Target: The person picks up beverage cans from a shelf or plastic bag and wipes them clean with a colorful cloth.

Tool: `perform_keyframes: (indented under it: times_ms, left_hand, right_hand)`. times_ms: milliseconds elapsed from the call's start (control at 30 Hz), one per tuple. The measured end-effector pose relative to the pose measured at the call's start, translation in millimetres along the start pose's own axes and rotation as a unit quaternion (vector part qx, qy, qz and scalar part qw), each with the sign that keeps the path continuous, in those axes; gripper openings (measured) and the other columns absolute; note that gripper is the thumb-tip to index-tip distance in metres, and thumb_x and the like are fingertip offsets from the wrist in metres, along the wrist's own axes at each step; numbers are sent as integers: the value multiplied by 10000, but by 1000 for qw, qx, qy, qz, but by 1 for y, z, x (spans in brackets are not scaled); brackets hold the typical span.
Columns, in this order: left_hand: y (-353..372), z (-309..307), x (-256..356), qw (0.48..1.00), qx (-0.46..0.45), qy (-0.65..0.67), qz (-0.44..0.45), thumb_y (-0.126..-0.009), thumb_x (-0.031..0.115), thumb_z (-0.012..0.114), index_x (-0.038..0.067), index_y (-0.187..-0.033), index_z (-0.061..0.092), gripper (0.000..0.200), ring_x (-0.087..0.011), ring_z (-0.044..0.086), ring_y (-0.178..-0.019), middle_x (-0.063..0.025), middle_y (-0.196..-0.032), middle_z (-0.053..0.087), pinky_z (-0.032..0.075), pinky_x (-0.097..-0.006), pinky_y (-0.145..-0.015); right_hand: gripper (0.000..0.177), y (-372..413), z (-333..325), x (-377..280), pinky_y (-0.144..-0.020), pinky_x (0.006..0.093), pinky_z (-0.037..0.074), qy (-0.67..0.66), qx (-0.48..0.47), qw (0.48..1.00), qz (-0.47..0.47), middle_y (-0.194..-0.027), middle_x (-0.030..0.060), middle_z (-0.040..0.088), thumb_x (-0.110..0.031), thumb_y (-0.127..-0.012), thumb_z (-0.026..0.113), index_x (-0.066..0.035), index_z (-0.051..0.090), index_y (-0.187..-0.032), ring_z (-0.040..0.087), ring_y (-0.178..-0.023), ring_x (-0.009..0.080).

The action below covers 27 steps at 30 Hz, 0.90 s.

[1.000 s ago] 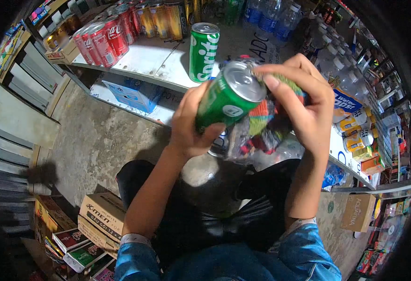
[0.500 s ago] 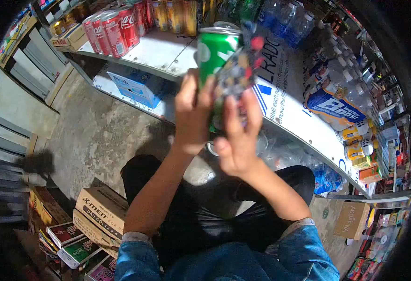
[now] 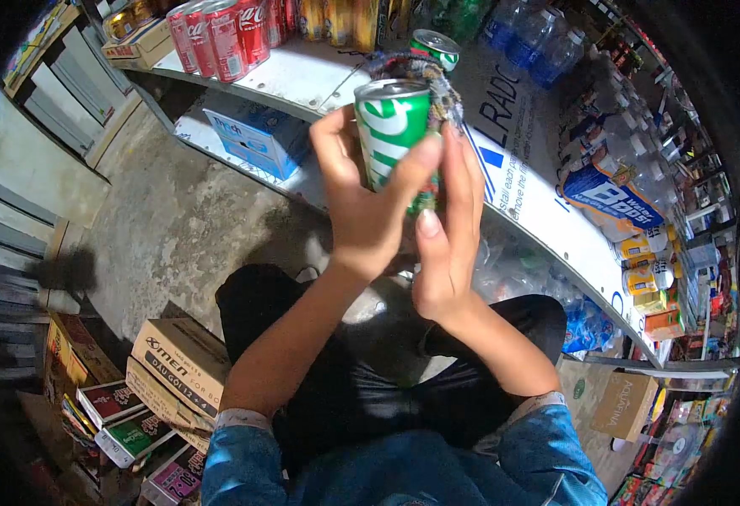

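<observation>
My left hand [image 3: 357,190] is wrapped round a green drink can [image 3: 391,126] with white lettering, held nearly upright above my lap in front of the shelf edge. A dark patterned cloth [image 3: 446,101] lies against the can's far and right side. My right hand [image 3: 450,228] presses the cloth to the can, its fingers stretched up along it and the thumb below. Part of the cloth hides behind the can. Just beyond stands a second green can [image 3: 435,49] on the shelf.
The white shelf [image 3: 547,232] carries red cola cans [image 3: 222,42], gold cans [image 3: 328,21], blue-capped water bottles [image 3: 530,38] and a wrapped bottle pack [image 3: 610,190]. A blue carton [image 3: 252,143] sits on the lower level. Cardboard boxes [image 3: 180,363] stand at floor left, another box [image 3: 626,405] at right.
The held can has turned so its lettering shows, and sits slightly lower. The cloth has shifted to the can's far side. The second green can now shows clearly behind.
</observation>
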<state>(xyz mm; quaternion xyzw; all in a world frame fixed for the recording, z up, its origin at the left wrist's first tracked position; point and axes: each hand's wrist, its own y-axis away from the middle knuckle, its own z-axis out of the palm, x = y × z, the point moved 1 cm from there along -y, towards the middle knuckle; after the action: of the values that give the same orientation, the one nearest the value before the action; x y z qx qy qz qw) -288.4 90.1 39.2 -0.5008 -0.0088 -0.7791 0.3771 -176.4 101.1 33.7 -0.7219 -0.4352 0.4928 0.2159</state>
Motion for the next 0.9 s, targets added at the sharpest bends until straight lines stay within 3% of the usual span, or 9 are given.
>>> perform_keyframes:
  times_ms: [133, 233, 367, 433, 467, 600, 667, 700, 900]
  left_hand:
    - [-9, -8, 5, 998, -54, 20, -19, -1004, 348, 705, -8, -1328, 489, 528, -119, 606, -974, -80, -1119, 621, 527, -293, -871]
    - [-5, -5, -7, 966, -137, 117, -185, -1112, 531, 422, 36, -1367, 580, 579, -133, 620, -1060, -63, -1192, 655, 517, -316, -934]
    - [9, -5, -3, 962, -170, 138, -160, -1088, 489, 503, 25, -1479, 490, 607, -160, 597, -1170, -78, -1294, 623, 481, -338, -1026]
    - [8, -7, 2, 989, -134, -4, -64, -1069, 441, 559, 29, -1517, 428, 623, -165, 581, -1215, -74, -1334, 600, 481, -341, -1033]
    - [5, -7, 0, 990, -80, 55, -101, -1046, 386, 622, 50, -1508, 416, 607, -180, 579, -1231, -87, -1363, 576, 468, -350, -1057]
    - [-3, -33, -10, 973, -98, 158, -139, -1025, 377, 656, 108, -1636, 257, 777, -186, 574, -1246, -96, -1415, 527, 478, -353, -1072]
    - [5, -50, -33, 967, -215, 129, -35, -1010, 401, 670, 138, -1682, 124, 905, -195, 555, -1300, -98, -1484, 486, 492, -365, -1089]
    - [-5, -33, -8, 968, -177, 155, -88, -986, 424, 702, 154, -1687, 80, 975, -219, 513, -1380, -113, -1572, 418, 459, -394, -1153]
    - [-2, -8, 1, 960, -223, 164, -44, -990, 414, 699, 111, -1684, 101, 965, -230, 441, -1457, -141, -1655, 340, 339, -381, -1245]
  right_hand:
    - [664, -4, -3, -3, -1245, 502, 241, -25, -6, 1000, -12, -1647, 306, 299, -355, -1050, 446, 17, 376, -1596, 288, -1531, 469]
    - [734, -29, -10, 6, -1245, 488, 232, 14, 44, 998, -48, -1641, 326, 285, -475, -1070, 313, 16, 333, -1616, 305, -1516, 478]
    - [735, -27, -6, 7, -1241, 476, 246, -5, 23, 998, -64, -1653, 338, 253, -479, -1071, 342, -12, 301, -1637, 296, -1523, 485]
    - [732, -17, -3, 2, -1238, 488, 258, -37, -5, 999, -20, -1665, 333, 232, -476, -1069, 360, -31, 292, -1646, 271, -1541, 485]
    - [719, -14, -3, -3, -1244, 482, 250, -38, -27, 999, -16, -1667, 330, 229, -455, -1074, 366, -21, 295, -1643, 267, -1543, 484]
    - [635, 7, -1, -13, -1255, 534, 169, 2, -68, 997, -24, -1645, 239, 352, -354, -1080, 397, -2, 376, -1608, 348, -1502, 433]
    - [601, 13, -1, -23, -1239, 546, 178, 105, -60, 992, -48, -1563, 189, 472, -261, -1043, 498, -18, 427, -1588, 409, -1441, 393]
    - [638, 15, -1, -18, -1221, 524, 222, 140, -55, 985, -84, -1542, 213, 450, -204, -985, 596, -50, 448, -1586, 413, -1415, 374]
    - [665, -33, -11, -10, -1250, 465, 238, -5, 45, 999, -2, -1658, 260, 296, -337, -1047, 516, -30, 365, -1617, 313, -1530, 378]
